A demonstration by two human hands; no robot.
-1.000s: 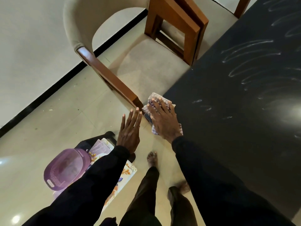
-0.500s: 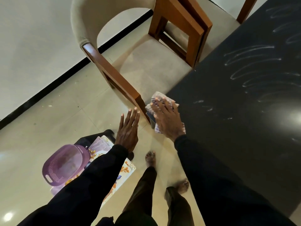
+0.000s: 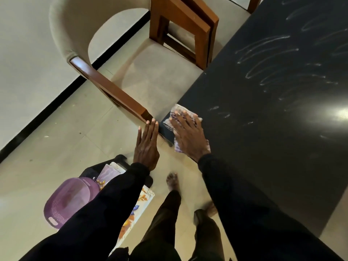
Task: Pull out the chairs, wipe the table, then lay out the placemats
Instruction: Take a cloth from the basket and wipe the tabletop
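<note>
Head view: we see right hand (image 3: 190,135) flat, fingers spread, pressing cloth (image 3: 177,112) onto near corner of dark table (image 3: 263,147). Left hand (image 3: 146,147) released, fingers straight, tips just beside chair (image 3: 160,81) armrest end. Placemats (image 3: 139,206) lie beneath left sleeve, beside purple basket (image 3: 69,198).

The counter (image 3: 263,129) fills the right side. The chair (image 3: 160,76) stands at its left edge, seat reaching it. The cloth (image 3: 178,112) lies on the counter's near left corner, under the flat right hand (image 3: 190,134). The left hand (image 3: 146,147) is just left of that corner, fingertips beside the chair's armrest end. Nearer, at the left, a basket (image 3: 69,200) overlaps the placemats (image 3: 135,213).
</note>
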